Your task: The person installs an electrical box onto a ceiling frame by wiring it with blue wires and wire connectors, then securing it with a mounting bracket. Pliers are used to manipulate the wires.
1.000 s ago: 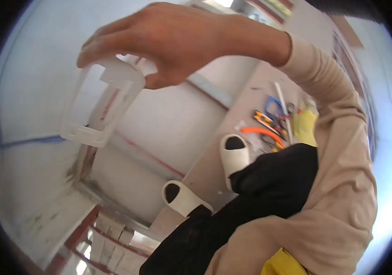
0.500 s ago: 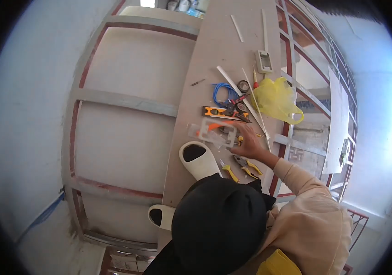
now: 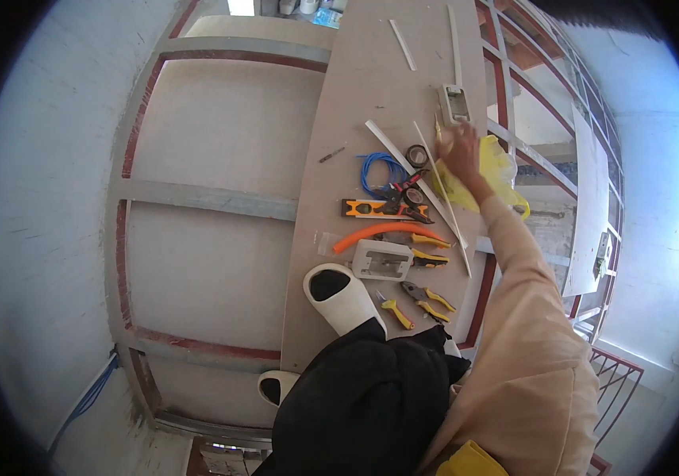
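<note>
My right hand [image 3: 460,153] reaches out over the board, blurred by motion, its fingers at a slim screwdriver [image 3: 438,124] and hiding the handle. Just beyond them sits a pale electrical box [image 3: 455,105]; beneath the wrist lies a yellow plastic bag [image 3: 466,190]. A second white electrical box [image 3: 383,260] rests nearer me, beside an orange bent tube [image 3: 387,230]. Around it are pliers with yellow grips [image 3: 427,301], a yellow-handled cutter [image 3: 396,312] and a small clear packet [image 3: 326,243]. My left hand is out of view.
An orange spirit level [image 3: 367,208], blue wire coil [image 3: 377,173], black tape roll [image 3: 416,155] and white trunking strips [image 3: 403,155] lie mid-board. White shoes [image 3: 343,305] and black clothing [image 3: 363,389] fill the near end. Red and grey metal framing [image 3: 220,197] runs along both sides.
My right hand has let go of the white electrical box, now set down beside the orange tube, and has moved forward to the screwdriver by the far box.
</note>
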A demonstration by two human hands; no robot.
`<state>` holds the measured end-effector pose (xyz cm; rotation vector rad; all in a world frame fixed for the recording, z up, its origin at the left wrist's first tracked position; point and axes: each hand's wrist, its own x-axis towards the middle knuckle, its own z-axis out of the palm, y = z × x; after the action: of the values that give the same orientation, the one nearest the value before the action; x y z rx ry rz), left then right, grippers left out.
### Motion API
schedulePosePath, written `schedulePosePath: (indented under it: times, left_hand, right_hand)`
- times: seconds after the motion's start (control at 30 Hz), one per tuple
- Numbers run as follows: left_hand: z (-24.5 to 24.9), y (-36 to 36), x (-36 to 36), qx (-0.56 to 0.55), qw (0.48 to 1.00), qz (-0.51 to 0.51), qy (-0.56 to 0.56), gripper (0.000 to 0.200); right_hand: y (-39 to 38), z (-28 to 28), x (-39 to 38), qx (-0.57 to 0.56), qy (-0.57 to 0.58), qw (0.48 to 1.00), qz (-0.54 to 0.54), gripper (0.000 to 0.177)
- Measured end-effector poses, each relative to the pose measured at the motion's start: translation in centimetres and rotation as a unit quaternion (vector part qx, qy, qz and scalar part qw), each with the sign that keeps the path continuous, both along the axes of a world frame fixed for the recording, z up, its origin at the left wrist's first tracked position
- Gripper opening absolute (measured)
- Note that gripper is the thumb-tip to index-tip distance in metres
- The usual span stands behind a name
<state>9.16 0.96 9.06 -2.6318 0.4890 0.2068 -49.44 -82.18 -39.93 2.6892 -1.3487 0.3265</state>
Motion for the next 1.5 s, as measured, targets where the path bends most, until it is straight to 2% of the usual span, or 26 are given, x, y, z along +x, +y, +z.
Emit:
schedulePosePath:
  times: [0.07,0.17,0.2,0.3,0.4,0.5,0.53,0.57,0.6,0.67,0.73,0.8,0.9,1.0,1.1,1.13,1.3,1.37,1.4,1.43,1.5]
  left_hand:
    - [0.0,0.1,0.0,0.004,1.000,0.002,-0.002,0.036]
    - [-0.3,0.4,-0.3,0.004,1.000,0.007,-0.007,0.036]
    - [-0.3,0.6,-0.6,0.003,1.000,0.009,-0.007,0.036]
    - [-0.5,1.0,-0.9,0.000,1.000,0.014,-0.016,0.036]
    - [-0.7,1.5,-1.2,0.000,1.000,0.018,-0.020,0.037]
    - [-1.0,1.5,-1.3,-0.004,0.999,0.020,-0.025,0.037]
    - [-1.0,1.8,-1.4,-0.003,1.000,0.020,-0.024,0.037]
    - [-1.4,1.8,-1.5,-0.007,0.999,0.019,-0.026,0.037]
    - [-1.7,1.9,-1.5,-0.010,0.999,0.019,-0.027,0.037]
    - [-2.1,2.2,-1.8,-0.012,0.999,0.019,-0.030,0.037]
    - [-2.0,2.3,-2.0,-0.011,0.999,0.020,-0.035,0.038]
    - [-1.7,2.5,-2.2,-0.011,0.999,0.020,-0.042,0.038]
    - [-1.8,3.0,-2.6,-0.012,0.998,0.017,-0.051,0.038]
    - [-1.7,3.4,-2.8,-0.011,0.998,0.015,-0.061,0.039]
    - [-1.6,3.7,-2.9,-0.006,0.997,0.011,-0.072,0.039]
    - [-1.5,3.9,-3.0,-0.006,0.997,0.010,-0.076,0.039]
    - [-1.7,4.5,-2.8,0.002,0.994,-0.015,-0.106,0.040]
    - [-1.9,5.1,-2.7,0.007,0.988,-0.049,-0.147,0.041]
    - [-2.0,4.4,-3.7,-0.001,0.975,-0.078,-0.208,0.041]
    - [-2.5,3.7,-4.7,-0.033,0.954,-0.078,-0.289,0.041]
    - [-5.0,-3.0,-10.3,-0.160,0.909,-0.022,-0.385,0.040]
  right_hand:
    - [-3.2,0.6,1.4,-0.001,0.032,0.993,-0.115,0.059]
    - [-7.7,-0.6,1.7,0.085,0.106,0.958,-0.253,0.076]
    - [-8.8,-0.6,2.0,0.131,0.145,0.943,-0.269,0.081]
    - [-10.6,-0.9,1.7,0.198,0.186,0.926,-0.263,0.073]
    - [-11.8,-1.0,0.8,0.162,0.144,0.949,-0.228,0.063]
    - [-12.4,1.4,1.0,0.285,-0.078,0.926,-0.233,0.059]
    - [-11.6,2.2,1.2,0.395,-0.248,0.856,-0.225,0.060]
    - [-9.6,2.9,2.0,0.486,-0.406,0.746,-0.206,0.061]
    - [-7.1,4.0,3.1,0.555,-0.545,0.603,-0.176,0.062]
    - [-1.3,8.5,5.8,0.687,-0.544,0.477,-0.069,0.067]
    - [3.5,10.9,8.2,0.738,-0.556,0.380,-0.031,0.069]
    - [8.2,12.9,10.3,0.764,-0.560,0.314,-0.062,0.072]
    - [12.0,13.7,11.9,0.825,-0.498,0.265,0.019,0.075]
    - [14.9,14.9,13.3,0.857,-0.475,0.198,0.027,0.075]
    - [16.8,15.2,14.1,0.862,-0.463,0.200,0.045,0.083]
    - [17.2,15.5,14.5,0.870,-0.462,0.154,0.080,0.073]
    - [18.1,14.9,14.4,0.873,-0.448,0.180,0.075,0.068]
    - [18.5,14.5,14.3,0.864,-0.451,0.212,0.071,0.066]
    - [18.7,14.4,14.3,0.858,-0.449,0.239,0.073,0.066]
    - [19.4,14.3,14.5,0.846,-0.450,0.278,0.068,0.066]
    - [20.9,14.4,14.7,0.829,-0.422,0.362,0.060,0.066]
